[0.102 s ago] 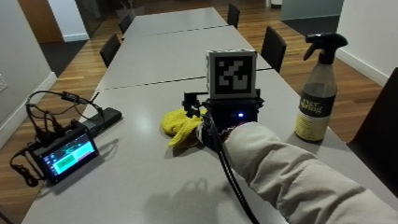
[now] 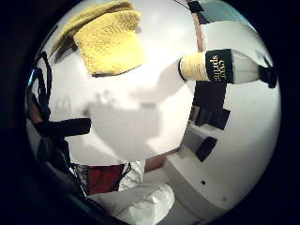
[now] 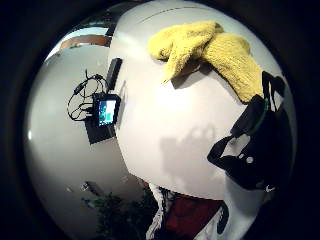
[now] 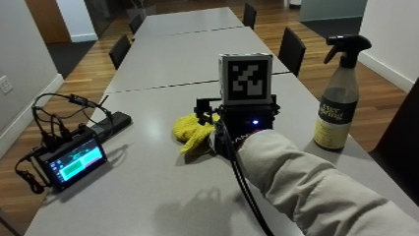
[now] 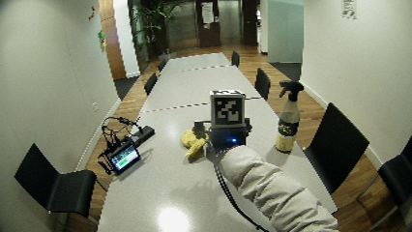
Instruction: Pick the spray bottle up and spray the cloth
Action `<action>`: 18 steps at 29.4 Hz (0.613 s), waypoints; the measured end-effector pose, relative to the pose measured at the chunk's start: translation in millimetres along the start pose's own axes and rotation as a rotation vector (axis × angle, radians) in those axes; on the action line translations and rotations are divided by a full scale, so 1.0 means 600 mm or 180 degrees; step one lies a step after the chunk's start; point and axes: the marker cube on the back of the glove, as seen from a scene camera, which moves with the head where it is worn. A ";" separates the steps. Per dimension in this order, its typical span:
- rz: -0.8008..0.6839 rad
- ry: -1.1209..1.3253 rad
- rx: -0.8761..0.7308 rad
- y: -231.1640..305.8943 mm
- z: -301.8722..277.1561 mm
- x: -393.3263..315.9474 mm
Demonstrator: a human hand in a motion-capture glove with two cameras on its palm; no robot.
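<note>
The long grey table [image 4: 164, 64] carries three groups of items. The spray bottle [image 4: 339, 96] stands upright near the table's right edge, black trigger head on top and a yellow-and-dark label on its lower body; nothing touches it. The yellow cloth [image 4: 190, 130] lies crumpled near the table's middle, well apart from the bottle. The gloved right hand [image 4: 225, 140] is extended over the table on a pale padded sleeve [image 4: 308, 191], positioned just beside the cloth on its near side and between cloth and bottle across the table's width. The outside view hides the fingers behind the rig on the back of the hand, and the palm views show only black straps at their edges, so whether the fingers are spread or curled cannot be told. Both palm views show bare tabletop beneath the palm, with the cloth [image 2: 110, 40] ahead and the bottle [image 2: 220, 66] off to one side. A small monitor with a lit screen [image 4: 69, 160] lies near the left edge, with black cables [image 4: 55, 118] coiled beside it. Dark chairs [image 4: 291, 49] line the table.
</note>
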 end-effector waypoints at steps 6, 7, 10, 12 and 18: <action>-0.0027 0.0089 -0.0029 0.002 0.008 -0.006; -0.0027 0.0098 -0.0029 0.003 0.009 -0.007; 0.0007 0.0133 -0.0028 0.002 0.013 -0.009; 0.0044 0.0163 -0.0021 0.002 0.015 -0.009; 0.0140 0.0279 0.0186 0.005 0.017 -0.007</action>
